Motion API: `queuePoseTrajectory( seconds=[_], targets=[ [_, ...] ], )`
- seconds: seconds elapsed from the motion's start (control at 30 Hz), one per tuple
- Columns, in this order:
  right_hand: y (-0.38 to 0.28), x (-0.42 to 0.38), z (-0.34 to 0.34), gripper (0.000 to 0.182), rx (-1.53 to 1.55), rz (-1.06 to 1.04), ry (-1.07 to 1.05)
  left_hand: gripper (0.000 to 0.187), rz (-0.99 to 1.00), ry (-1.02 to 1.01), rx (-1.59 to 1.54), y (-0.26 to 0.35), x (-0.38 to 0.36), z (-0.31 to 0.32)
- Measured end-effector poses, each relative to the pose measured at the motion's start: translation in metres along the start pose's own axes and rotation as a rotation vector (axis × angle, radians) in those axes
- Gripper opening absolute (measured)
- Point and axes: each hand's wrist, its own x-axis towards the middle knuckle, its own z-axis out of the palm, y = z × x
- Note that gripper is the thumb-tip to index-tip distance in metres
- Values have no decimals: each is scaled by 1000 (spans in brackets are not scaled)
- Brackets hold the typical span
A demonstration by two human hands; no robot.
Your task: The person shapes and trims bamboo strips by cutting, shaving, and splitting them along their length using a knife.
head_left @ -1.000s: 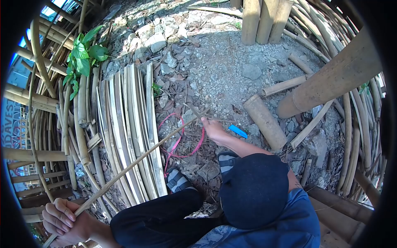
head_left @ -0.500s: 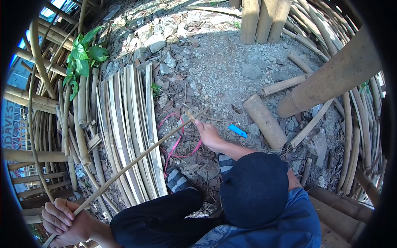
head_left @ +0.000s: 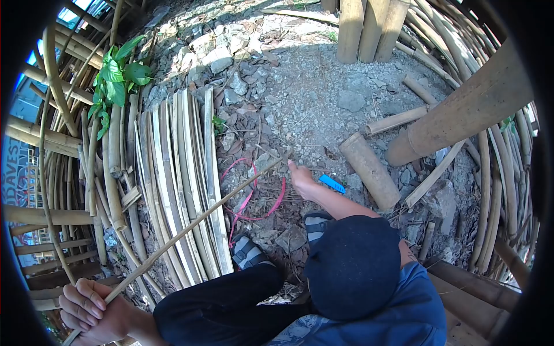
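A long thin bamboo stick (head_left: 199, 216) runs diagonally from the lower left up to the middle of the view. My left hand (head_left: 86, 308) is wrapped round its lower end. Just beyond its far tip, my right hand (head_left: 303, 180) is closed, thumb uppermost. A narrow greyish piece shows above that thumb, too small to name. Below the stick's far end lies a loop of pink strap (head_left: 280, 202). Close to the right wrist, a flat blue object (head_left: 332, 183) with dark marks rests on the ground.
Split bamboo slats (head_left: 182, 190) lie side by side on the left. A short bamboo piece (head_left: 369, 170) and a thick leaning pole (head_left: 456, 109) are at the right. A person's dark cap (head_left: 352, 268) fills the lower middle. Stacked bamboo (head_left: 502, 190) lines the right edge.
My right hand has moved right, off the stick's far end. A tan piece seen at its fingers earlier no longer shows. My left hand keeps its hold with little movement.
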Motion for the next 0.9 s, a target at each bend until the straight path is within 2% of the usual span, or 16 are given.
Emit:
queuePoseTrajectory(
  seconds=[0.13, 0.2, 0.33, 0.43, 0.53, 0.57, 0.6, 0.7, 0.83, 0.9],
  targets=[
    [-16, -27, 3, 61, 99, -2, -40, 74, 1, 18, -9, 0, 1, 0],
    [-22, -41, 5, 61, 21, -116, -34, 74, 8, 7, 14, -1, 2, 1],
    [-45, -81, 4, 60, -15, -128, -123, 74, 19, 21, 16, -2, 3, 4],
    [-82, -138, -3, 57, -101, -497, -275, 73, 19, -9, 22, -3, 3, 8],
    [-83, -141, -9, 57, -57, -465, -326, 74, -36, -31, -29, -1, 5, 13],
    [-68, -123, -4, 57, 3, -337, -321, 75, -28, -45, 21, 0, 5, 11],
    [-59, -112, -4, 57, 2, -344, -318, 75, -20, -57, 69, 1, 4, 10],
    [-52, -97, -7, 60, -32, -233, -200, 72, 3, -40, 84, 0, 1, 14],
    [-78, -136, -5, 61, -56, -252, -221, 69, 2, -22, 37, -4, 3, 25],
    [-96, -166, -4, 62, -131, -470, -296, 67, 6, 68, 97, -3, 4, 30]
  ],
)
